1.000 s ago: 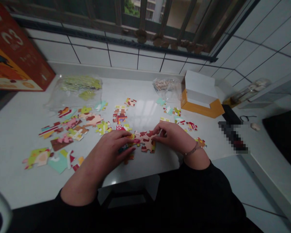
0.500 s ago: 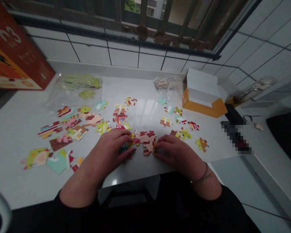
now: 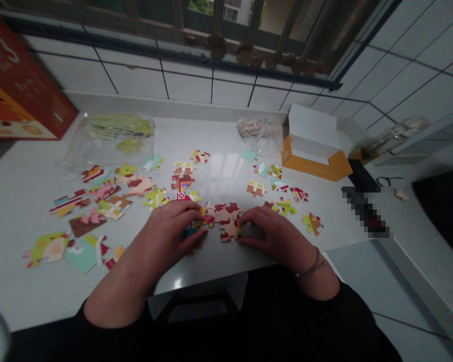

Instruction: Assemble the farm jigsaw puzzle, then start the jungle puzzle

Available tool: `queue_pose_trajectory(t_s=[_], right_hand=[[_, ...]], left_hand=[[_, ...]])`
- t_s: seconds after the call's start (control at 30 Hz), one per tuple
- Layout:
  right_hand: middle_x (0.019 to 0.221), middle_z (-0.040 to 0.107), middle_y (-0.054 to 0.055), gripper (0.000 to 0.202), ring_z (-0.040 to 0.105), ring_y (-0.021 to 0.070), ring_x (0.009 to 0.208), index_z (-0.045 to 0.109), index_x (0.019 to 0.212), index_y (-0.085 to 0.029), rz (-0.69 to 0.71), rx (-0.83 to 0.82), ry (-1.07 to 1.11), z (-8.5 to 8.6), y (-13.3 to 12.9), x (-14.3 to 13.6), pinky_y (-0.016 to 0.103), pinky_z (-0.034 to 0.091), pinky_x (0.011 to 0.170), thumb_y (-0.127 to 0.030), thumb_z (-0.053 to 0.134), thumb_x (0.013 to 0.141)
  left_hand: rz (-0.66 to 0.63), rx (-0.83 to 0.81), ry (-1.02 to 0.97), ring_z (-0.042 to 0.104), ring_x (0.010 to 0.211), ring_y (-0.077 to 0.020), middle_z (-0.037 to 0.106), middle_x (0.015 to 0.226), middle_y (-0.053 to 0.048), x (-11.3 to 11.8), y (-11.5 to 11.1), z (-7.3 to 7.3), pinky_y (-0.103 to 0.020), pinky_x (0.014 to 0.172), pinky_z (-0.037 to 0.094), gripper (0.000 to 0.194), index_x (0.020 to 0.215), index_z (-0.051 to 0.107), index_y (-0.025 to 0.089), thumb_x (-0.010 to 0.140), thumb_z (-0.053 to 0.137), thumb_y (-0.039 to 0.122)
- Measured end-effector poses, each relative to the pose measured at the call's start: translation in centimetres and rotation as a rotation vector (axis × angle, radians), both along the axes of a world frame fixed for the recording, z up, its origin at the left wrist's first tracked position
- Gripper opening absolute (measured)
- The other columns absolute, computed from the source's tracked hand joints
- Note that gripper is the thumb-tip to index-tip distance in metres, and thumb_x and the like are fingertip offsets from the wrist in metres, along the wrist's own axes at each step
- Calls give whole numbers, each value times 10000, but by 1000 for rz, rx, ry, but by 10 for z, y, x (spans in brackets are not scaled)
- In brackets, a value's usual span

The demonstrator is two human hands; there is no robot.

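here | brown-patched puzzle section (image 3: 229,217) | between left grip (image 3: 170,225) and right grip (image 3: 275,230)

On the counter (image 3: 196,133), puzzle pieces (image 3: 228,215) are lying between the left hand (image 3: 169,226) and the right hand (image 3: 277,229). Behind them, a bag (image 3: 101,157) is resting leftward and a box (image 3: 305,167) rightward.

Barred window (image 3: 218,27) above white tiles (image 3: 186,86); probably a bottle (image 3: 396,134).
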State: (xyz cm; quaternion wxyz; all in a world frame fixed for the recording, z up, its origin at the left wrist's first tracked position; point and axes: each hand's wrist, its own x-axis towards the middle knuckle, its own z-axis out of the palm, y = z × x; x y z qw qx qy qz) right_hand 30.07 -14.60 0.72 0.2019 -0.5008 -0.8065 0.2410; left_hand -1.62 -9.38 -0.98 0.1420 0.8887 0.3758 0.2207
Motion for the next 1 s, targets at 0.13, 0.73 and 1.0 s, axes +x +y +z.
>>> queue_pose_trajectory(t_s=[0.13, 0.73, 1.0], right_hand=[[1346, 739, 85, 362, 714, 265, 1227, 680, 1223, -274, 18, 45, 71, -1, 1, 1, 446, 599, 1055, -250, 893, 931], [1250, 763, 66, 316, 745, 242, 1148, 708, 1158, -268, 112, -7, 69, 4, 0, -2, 412, 616, 1013, -222, 897, 908], [1209, 757, 40, 306, 726, 214, 1043, 684, 1181, -284, 71, -23, 113, 2, -1, 5, 363, 601, 897, -258, 861, 933]], left_hand=[[-4, -23, -17, 738, 1209, -347, 785, 1313, -131, 1, 0, 2, -547, 1043, 596, 229, 1133, 794, 224, 1042, 706, 415], [31, 5, 42, 728, 1206, -353, 770, 1314, -128, -2, 0, 6, -563, 1037, 574, 239, 1204, 771, 223, 1012, 672, 324], [54, 14, 61, 732, 1165, -345, 773, 1270, -118, -7, 1, 8, -546, 1009, 580, 249, 1174, 785, 235, 968, 651, 276]])
